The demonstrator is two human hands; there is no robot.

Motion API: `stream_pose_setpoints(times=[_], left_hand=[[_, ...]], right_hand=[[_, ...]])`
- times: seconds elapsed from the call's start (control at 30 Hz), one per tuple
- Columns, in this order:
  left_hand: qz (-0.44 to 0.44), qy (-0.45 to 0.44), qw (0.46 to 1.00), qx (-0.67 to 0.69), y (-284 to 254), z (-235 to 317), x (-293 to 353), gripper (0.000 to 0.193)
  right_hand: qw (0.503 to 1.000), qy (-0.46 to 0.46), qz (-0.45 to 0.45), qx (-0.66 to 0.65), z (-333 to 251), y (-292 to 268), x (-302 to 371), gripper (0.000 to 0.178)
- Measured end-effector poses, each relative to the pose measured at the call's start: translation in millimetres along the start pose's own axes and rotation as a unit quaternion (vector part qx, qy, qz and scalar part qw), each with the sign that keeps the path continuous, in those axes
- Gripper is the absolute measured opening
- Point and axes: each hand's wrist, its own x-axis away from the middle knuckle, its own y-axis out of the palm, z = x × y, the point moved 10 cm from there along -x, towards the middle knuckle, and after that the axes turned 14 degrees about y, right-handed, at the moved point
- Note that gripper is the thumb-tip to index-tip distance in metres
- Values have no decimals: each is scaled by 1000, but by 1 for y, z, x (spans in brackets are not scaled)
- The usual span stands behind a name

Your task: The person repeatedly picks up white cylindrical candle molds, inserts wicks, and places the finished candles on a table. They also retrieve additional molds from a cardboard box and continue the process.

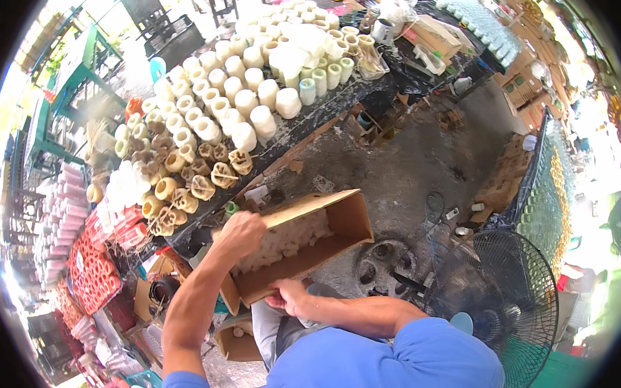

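Observation:
A long open cardboard box (351, 221) is held tilted in front of my body, its open side facing me. White chunky pieces (294, 237) lie inside it, too small to name exactly. My left hand (242, 234) is closed round the box's upper left edge. At the lower edge, my right hand (289, 296) grips the cardboard near my knee, its thumb on the rim. Some fingers of both hands are hidden by the box and by the hands themselves.
A dark table (314, 117) at the upper left bears many cream cylinders (245, 103) and brown hollow cups (202, 186). A large caged fan (494, 309) stands at my right, by a round metal base (386, 266). Another small box (239, 341) sits below.

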Motion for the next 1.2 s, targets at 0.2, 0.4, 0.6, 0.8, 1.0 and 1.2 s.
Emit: stream_pose_setpoints(times=[0.2,0.4,0.6,0.8,1.0,1.2], left_hand=[[-57,89,994,-11,-32,-6,-155,9],[-97,97,990,21,-4,-11,-232,12],[-105,27,989,98,48,-76,-303,14],[-179,-72,974,118,205,-157,-350,17],[-160,-204,932,255,378,-236,-365,17],[0,-231,951,206,522,-296,-334,10]], right_hand=[[991,-76,-50,-95,-93,-21,54,11],[990,-98,43,-91,-160,-96,67,20],[978,-141,152,-22,-257,-171,76,22],[960,-166,219,48,-367,-246,-14,20],[750,-363,312,456,-484,-300,-136,22],[712,-218,338,575,-510,-343,-263,23]])
